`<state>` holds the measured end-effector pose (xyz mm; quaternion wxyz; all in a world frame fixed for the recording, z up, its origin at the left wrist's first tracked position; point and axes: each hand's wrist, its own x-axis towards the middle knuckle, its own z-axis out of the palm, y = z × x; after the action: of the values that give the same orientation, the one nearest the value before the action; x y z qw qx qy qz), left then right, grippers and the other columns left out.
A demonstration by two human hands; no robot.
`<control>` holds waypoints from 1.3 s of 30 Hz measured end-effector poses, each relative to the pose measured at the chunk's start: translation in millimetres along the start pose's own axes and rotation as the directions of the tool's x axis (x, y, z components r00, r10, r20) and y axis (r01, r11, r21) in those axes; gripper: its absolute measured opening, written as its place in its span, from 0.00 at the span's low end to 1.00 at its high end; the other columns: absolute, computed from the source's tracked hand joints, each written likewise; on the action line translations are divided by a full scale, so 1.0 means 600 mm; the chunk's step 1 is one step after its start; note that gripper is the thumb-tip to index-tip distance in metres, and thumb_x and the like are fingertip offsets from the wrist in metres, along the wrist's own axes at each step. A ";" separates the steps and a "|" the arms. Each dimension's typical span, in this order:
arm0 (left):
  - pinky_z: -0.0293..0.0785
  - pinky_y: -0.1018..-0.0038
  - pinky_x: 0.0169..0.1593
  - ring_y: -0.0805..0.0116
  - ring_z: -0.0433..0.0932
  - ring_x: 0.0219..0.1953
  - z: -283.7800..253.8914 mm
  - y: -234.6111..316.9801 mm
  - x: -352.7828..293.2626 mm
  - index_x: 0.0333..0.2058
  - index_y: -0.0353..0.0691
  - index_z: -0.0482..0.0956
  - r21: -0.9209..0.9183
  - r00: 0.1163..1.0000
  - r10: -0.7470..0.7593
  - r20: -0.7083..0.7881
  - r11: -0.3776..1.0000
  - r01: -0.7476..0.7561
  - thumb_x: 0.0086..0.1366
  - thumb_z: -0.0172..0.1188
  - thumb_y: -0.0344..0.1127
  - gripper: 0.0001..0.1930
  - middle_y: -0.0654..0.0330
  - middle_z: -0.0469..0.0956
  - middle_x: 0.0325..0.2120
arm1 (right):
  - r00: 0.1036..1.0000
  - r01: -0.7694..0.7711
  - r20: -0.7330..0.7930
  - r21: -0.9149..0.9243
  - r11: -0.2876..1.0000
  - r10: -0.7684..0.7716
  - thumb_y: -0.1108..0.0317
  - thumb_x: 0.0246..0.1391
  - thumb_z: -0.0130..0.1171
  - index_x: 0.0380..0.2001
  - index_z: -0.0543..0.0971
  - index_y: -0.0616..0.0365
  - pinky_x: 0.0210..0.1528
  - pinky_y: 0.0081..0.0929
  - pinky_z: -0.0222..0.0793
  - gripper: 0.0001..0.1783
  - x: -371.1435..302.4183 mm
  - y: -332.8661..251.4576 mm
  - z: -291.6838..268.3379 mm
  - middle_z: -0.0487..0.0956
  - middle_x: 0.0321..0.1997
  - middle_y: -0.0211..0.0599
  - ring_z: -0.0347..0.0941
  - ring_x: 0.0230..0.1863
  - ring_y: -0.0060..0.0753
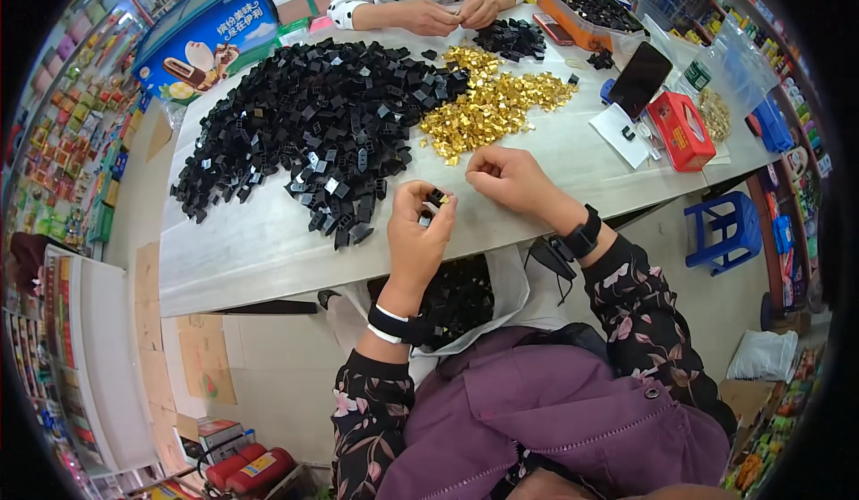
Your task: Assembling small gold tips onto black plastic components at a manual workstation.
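My left hand (417,231) is closed, pinching a small black plastic piece (437,197) with a bit of gold on it between thumb and fingers. Just to its right, over the table's near part, my right hand (508,178) has its fingertips pressed together; whatever they may hold is too small to make out. Right beyond it lies a heap of small shiny gold metal pieces (488,111). A large mound of black plastic pieces (304,115) spreads over the left of the table (268,258).
Across the table a person's hands (456,17) work beside a small black pile (510,40). At right are an orange box (582,25) of black pieces, a propped phone (640,79) and a red box (680,133). A lined bag (456,303) of black pieces sits below the table's near edge.
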<state>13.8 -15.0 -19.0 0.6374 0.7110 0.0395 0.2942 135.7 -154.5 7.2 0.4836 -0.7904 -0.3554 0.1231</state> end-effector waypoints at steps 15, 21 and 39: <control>0.71 0.79 0.31 0.75 0.74 0.26 0.001 0.017 -0.006 0.45 0.35 0.74 0.130 0.993 -0.083 0.089 0.989 0.071 0.61 0.55 0.27 0.13 0.59 0.79 0.31 | 0.939 -0.301 0.308 0.528 0.794 0.151 0.66 0.55 0.55 0.31 0.75 0.55 0.28 0.12 0.62 0.05 -0.021 -0.034 -0.002 0.73 0.25 0.21 0.66 0.25 0.11; 0.71 0.82 0.28 0.81 0.73 0.24 0.005 0.023 -0.005 0.46 0.37 0.75 0.218 0.979 -0.115 0.165 0.973 0.078 0.62 0.54 0.27 0.13 0.61 0.79 0.31 | 0.952 -0.204 0.296 0.432 0.879 0.075 0.63 0.55 0.57 0.30 0.76 0.57 0.26 0.14 0.62 0.09 -0.024 -0.018 -0.010 0.73 0.25 0.21 0.66 0.25 0.12; 0.69 0.83 0.25 0.75 0.77 0.25 -0.011 0.033 0.007 0.45 0.35 0.72 -0.137 0.964 -0.264 0.043 0.954 0.267 0.66 0.49 0.29 0.10 0.59 0.78 0.30 | 0.965 -0.090 0.259 0.152 0.984 0.048 0.61 0.54 0.58 0.33 0.77 0.55 0.29 0.19 0.66 0.10 0.043 -0.037 -0.024 0.75 0.29 0.25 0.70 0.28 0.19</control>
<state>7.7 -10.7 1.0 0.7204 0.6559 0.1059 0.1991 152.1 -140.3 37.0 0.4923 -0.7378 -0.3755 0.2688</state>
